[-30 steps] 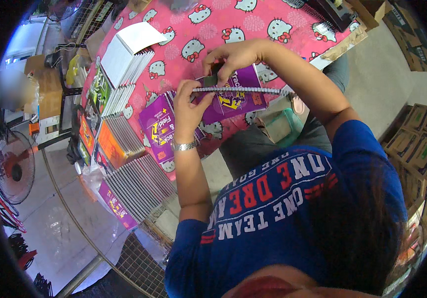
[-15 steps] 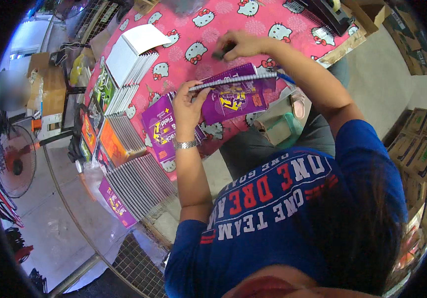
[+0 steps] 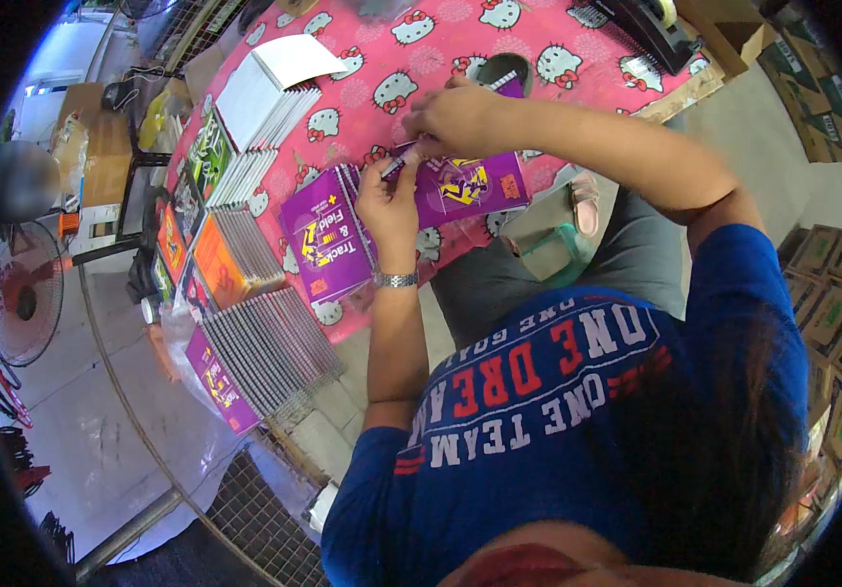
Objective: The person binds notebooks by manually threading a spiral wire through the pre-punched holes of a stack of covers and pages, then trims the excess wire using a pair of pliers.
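A purple spiral notebook (image 3: pixel 470 191) lies on the pink table in front of me. My left hand (image 3: pixel 388 210), with a metal-banded watch at the wrist, pinches its spiral edge at the left end. Curled over the same end, my right hand (image 3: pixel 453 119) has its fingertips close to the left ones; what they grip is hidden. A dark curved thing (image 3: pixel 506 67) shows behind the right hand, but I cannot tell whether the hand holds it. Beside my left hand lies another purple notebook (image 3: pixel 328 230), its spiral on the right side.
On the table's left stand white-paged notebooks (image 3: pixel 259 98), orange notebooks (image 3: pixel 230 259) and a stack of purple spiral notebooks (image 3: pixel 269 342). A black tape dispenser (image 3: pixel 641 29) sits at the far right corner. A fan (image 3: pixel 24 293) stands left; cardboard boxes (image 3: pixel 832 303) are stacked right.
My right hand has moved left and down, from above the notebook to its spiral's left end. My left hand has shifted slightly right, uncovering more of the notebook beside it.
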`<state>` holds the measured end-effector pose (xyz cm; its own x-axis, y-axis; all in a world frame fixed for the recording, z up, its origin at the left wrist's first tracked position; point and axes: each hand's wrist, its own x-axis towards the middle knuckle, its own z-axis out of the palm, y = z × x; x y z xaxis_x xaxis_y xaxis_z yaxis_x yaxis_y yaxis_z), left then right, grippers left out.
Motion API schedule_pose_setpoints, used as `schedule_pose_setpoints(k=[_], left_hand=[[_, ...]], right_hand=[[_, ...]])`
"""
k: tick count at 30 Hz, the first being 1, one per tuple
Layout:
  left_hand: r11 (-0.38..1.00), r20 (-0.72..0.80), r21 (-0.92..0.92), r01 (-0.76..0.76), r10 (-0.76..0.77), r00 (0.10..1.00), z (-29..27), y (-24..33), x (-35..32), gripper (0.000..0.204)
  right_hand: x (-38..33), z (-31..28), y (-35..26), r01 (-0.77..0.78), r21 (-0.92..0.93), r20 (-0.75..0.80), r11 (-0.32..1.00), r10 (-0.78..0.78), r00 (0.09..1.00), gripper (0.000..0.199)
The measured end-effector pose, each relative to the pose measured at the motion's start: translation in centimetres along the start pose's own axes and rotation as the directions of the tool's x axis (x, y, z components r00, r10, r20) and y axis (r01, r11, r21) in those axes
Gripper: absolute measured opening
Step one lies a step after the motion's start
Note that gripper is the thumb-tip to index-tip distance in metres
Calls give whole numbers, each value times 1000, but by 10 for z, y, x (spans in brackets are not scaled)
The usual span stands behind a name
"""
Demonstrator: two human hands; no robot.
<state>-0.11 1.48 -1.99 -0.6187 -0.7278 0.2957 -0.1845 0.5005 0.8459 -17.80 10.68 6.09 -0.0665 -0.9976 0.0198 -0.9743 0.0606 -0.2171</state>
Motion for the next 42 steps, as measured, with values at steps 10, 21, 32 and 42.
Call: schedule_pose_setpoints(k=[10,21,32,42], left_hand=[[976,26,-183,117,-114,993,0,15,-7,22],[970,0,-238,58,-59,998,2,13,-10,23],[974,-100,-219,-57,35,994,2,7,-6,22],[954,-46,-292,67,-84,995,2,9,-11,11]], right_hand=[[8,11,12,224,87,-86,971,-216,973,19],[-13,-12,2,-67,127,-458,990,119,881,37],[-159,134,51,-410,-64,-463,910,337,820,45],[-63,49,-50,63,467,-535,882,225,814,49]])
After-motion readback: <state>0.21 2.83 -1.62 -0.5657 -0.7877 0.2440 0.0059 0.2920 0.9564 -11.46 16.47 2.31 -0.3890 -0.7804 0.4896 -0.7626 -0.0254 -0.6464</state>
